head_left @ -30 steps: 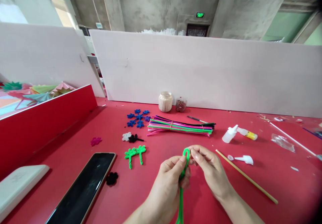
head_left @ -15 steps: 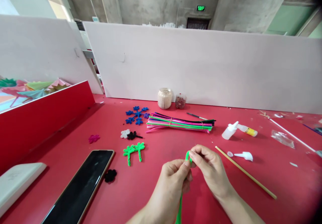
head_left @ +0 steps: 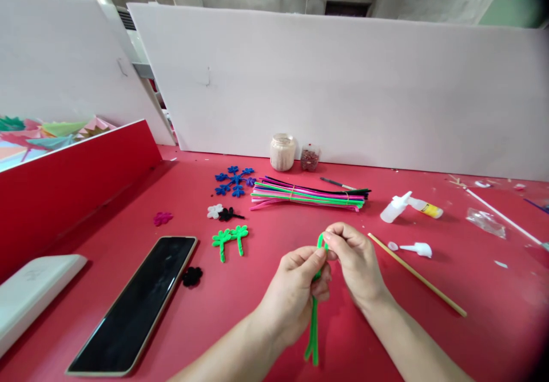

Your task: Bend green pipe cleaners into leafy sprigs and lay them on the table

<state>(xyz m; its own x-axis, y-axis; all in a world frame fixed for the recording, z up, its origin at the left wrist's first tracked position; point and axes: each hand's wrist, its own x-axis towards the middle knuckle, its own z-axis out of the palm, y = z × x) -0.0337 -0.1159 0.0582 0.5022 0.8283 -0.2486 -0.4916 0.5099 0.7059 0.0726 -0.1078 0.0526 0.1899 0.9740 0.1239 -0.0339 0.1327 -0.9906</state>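
Observation:
Both hands meet over the red table around a green pipe cleaner point(head_left: 314, 325) that is folded double. My left hand point(head_left: 295, 290) pinches it just below the bend, and its two loose ends hang beneath that hand. At the top, the thumb and fingers of my right hand point(head_left: 355, 262) are closed on the bent loop. Left of the hands lie two green pipe-cleaner pieces point(head_left: 230, 242) with flower-like heads and twisted stems. Beyond the hands is a bundle of coloured pipe cleaners point(head_left: 309, 194) held with rubber bands.
A phone point(head_left: 132, 307) and a white box-like object point(head_left: 38, 296) lie at left. Blue flower shapes point(head_left: 235, 182) and a black flower point(head_left: 192, 277) are nearby. A wooden stick point(head_left: 416, 274), a glue bottle point(head_left: 395, 207) and a white cap point(head_left: 422, 249) lie right. A jar point(head_left: 282, 153) stands behind.
The view has tilted down, so the table's things sit higher in the picture and the pipe cleaner's hanging ends now show. Both hands keep their grip on the pipe cleaner.

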